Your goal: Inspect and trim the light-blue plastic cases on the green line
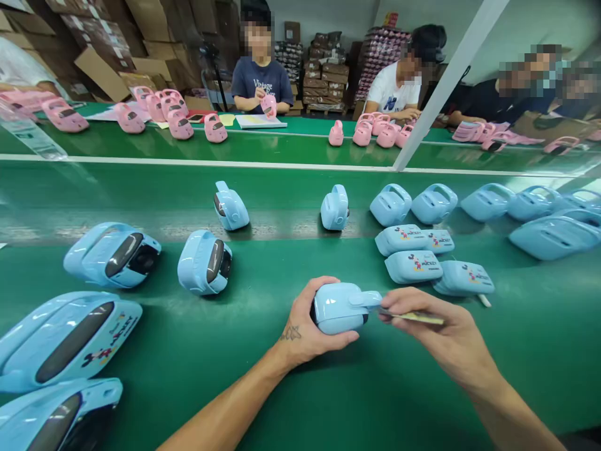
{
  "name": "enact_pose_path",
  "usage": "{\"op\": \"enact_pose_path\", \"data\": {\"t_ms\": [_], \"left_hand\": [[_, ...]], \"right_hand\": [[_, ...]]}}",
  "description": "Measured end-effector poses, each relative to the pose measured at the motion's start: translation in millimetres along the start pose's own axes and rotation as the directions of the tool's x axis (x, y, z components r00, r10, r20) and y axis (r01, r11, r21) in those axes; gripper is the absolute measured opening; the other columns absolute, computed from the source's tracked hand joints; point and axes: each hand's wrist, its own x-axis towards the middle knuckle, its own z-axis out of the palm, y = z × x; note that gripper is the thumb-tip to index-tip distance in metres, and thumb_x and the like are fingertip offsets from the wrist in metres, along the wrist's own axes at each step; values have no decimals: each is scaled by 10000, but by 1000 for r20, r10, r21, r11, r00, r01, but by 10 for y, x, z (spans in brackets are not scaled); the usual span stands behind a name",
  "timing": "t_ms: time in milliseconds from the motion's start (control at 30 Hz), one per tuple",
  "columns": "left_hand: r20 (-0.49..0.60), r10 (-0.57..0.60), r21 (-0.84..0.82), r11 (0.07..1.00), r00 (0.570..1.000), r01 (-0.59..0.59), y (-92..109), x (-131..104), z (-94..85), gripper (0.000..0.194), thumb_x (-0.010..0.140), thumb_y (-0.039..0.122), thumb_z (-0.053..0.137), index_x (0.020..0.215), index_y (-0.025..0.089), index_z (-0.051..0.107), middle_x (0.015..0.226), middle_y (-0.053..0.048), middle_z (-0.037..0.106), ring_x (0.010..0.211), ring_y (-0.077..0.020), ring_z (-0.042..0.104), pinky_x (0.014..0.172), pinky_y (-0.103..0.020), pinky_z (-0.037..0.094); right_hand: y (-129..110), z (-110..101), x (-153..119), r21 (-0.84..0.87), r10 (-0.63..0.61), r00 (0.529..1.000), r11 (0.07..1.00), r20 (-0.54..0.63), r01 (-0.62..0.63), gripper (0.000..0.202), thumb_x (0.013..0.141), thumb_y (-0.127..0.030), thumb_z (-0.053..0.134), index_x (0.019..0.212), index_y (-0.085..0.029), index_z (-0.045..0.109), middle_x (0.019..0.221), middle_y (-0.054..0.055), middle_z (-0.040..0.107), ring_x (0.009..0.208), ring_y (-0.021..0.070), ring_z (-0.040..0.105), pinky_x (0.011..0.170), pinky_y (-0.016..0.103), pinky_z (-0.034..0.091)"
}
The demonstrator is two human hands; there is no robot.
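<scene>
1. My left hand curls around a light-blue rounded plastic casing, thumb under it and fingers over the top, holding it just above the green table surface at centre, toward 6 o'clock in view.
2. My right hand pinches a thin flat yellowish strip between thumb and fingertips; the strip's tip meets the casing's handle end at its 3 o'clock side.
3. Four flat light-blue printed panels lie at 1 o'clock from the casing, near but apart from it.
4. Light-blue casings with dark windows lie at 9 to 10 o'clock; more sit at 7 o'clock.
5. Pink casings line the far bench at 12 o'clock, where other people sit; one seated person's hands hold a pink piece.
</scene>
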Motion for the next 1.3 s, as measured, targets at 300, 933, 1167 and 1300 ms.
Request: {"op": "enact_pose_path", "data": {"t_ms": [300, 933, 1167, 1300], "left_hand": [[-48, 182, 154, 973, 982, -173, 18, -59, 98, 653, 611, 331, 851, 1201, 245, 585, 1140, -56, 683, 970, -247, 680, 886, -383, 544], [20, 287, 223, 933, 958, -284, 25, -65, 108, 703, 613, 305, 828, 1240, 278, 513, 1200, -58, 669, 1028, -267, 685, 909, -432, 552], [20, 291, 225, 931, 956, -288, 35, -73, 111, 679, 638, 345, 821, 1238, 273, 512, 1194, -63, 671, 1026, -267, 681, 896, -433, 550], [18, 267, 221, 939, 963, -265, 52, -83, 114, 706, 629, 332, 827, 1258, 269, 512, 1224, -66, 670, 1055, -273, 674, 924, -442, 541]], "right_hand": [[-132, 324, 76, -121, -235, 965, 961, 120, 249, 74, 883, -189, 744, 895, -255, 776, 856, 34, 794, 817, 197, 756, 744, 294, 625], [-203, 294, 83, -212, -355, 851, 864, 386, 457, 201, 902, -25, 601, 941, -207, 679, 817, 34, 737, 748, 165, 702, 682, 272, 557], [-188, 304, 67, -218, -360, 860, 864, 361, 453, 198, 915, -25, 608, 959, -211, 658, 845, 29, 734, 787, 158, 701, 726, 265, 560], [-194, 310, 59, -244, -370, 853, 847, 368, 473, 229, 905, 9, 581, 944, -207, 646, 828, 28, 718, 756, 151, 689, 701, 261, 546]]}}
